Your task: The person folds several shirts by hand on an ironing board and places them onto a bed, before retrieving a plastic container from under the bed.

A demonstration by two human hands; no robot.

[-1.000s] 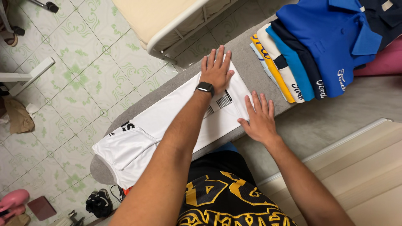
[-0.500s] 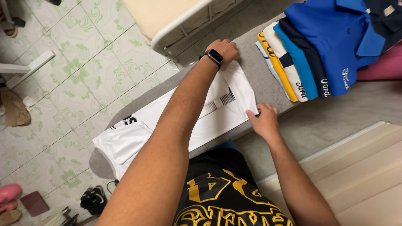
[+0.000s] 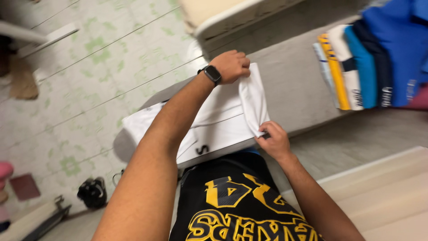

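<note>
On grey board (image 3: 294, 85), both hands' fingers seemingly pinch shut on white shirt (image 3: 223, 120).

A shirt (image 3: 223, 120) lies on the worktop (image 3: 290, 89); a stack of folded shirts (image 3: 370, 67) sits to its right, shoes (image 3: 91, 193) on the floor (image 3: 89, 80) left.

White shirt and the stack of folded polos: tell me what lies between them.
In the head view, only bare grey board surface lies between the white shirt and the stack of folded polos.

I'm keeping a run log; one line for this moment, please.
left hand: grips white shirt far corner | right hand: pinches near corner | surface: grey board
</note>
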